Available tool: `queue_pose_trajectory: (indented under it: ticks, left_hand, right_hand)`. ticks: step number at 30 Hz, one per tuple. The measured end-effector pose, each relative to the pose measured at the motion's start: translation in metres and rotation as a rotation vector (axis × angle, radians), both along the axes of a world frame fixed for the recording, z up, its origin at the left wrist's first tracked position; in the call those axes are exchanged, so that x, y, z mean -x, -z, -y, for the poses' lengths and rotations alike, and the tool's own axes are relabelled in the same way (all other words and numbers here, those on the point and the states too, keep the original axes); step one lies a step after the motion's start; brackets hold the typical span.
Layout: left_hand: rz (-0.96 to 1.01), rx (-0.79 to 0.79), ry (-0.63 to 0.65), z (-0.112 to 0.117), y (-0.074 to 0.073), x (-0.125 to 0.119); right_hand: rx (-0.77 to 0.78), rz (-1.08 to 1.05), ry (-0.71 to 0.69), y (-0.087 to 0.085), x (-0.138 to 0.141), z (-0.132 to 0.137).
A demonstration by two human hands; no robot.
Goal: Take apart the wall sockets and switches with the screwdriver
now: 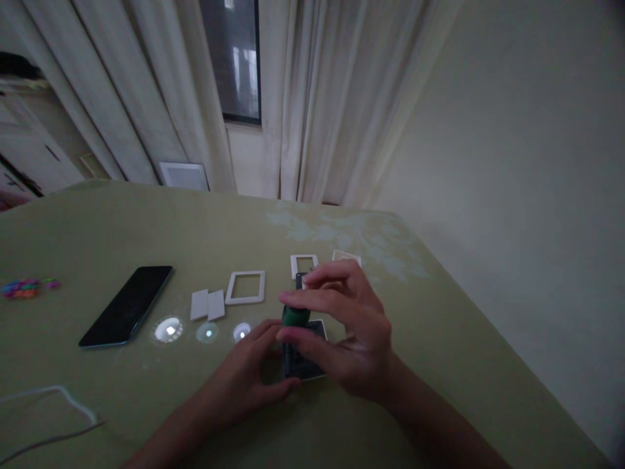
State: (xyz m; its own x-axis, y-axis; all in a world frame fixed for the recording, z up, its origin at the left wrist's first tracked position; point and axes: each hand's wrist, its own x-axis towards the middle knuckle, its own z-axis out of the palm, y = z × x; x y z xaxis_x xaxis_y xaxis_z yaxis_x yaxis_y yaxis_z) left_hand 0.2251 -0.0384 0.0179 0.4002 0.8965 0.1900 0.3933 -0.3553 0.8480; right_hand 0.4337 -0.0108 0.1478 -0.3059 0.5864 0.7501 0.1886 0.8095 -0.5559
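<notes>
My right hand pinches a short green cylinder between thumb and fingers, over a dark square module with a pale rim. The cylinder's lower end is hidden, so I cannot tell whether it touches the module. My left hand grips the module from the left, thumb at its near edge and fingers along its side. Just beyond my right fingers a small dark piece shows in part. A small white frame lies behind it, partly covered by my hand.
Left of my hands lie a larger white frame, two white plates and a black phone. Farther left are colourful small pieces and a white cable. A clear-looking square piece sits behind my right hand. The wall stands at right.
</notes>
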Motion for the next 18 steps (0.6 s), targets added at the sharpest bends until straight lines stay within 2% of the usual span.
queue_pose_trajectory:
  ticks: [4,9,13,18]
  left_hand:
    - [0.011,0.010,0.039,0.0005,-0.0011,-0.0001]
    - [-0.022,0.005,0.017,0.0002,-0.0024,-0.0001]
    - [-0.013,0.002,0.044,-0.0002,0.0007,0.0006]
    - [-0.009,-0.017,0.029,0.0005,0.0009,0.0003]
  right_hand:
    - [0.046,0.006,-0.068,-0.0002,0.0002,-0.0001]
    - [0.046,-0.037,0.028,0.0004,-0.0009,-0.0018]
    - [0.057,0.010,-0.063,0.0000,-0.0008,-0.0018]
    - [0.042,-0.072,0.019,0.0004,-0.0009,-0.0013]
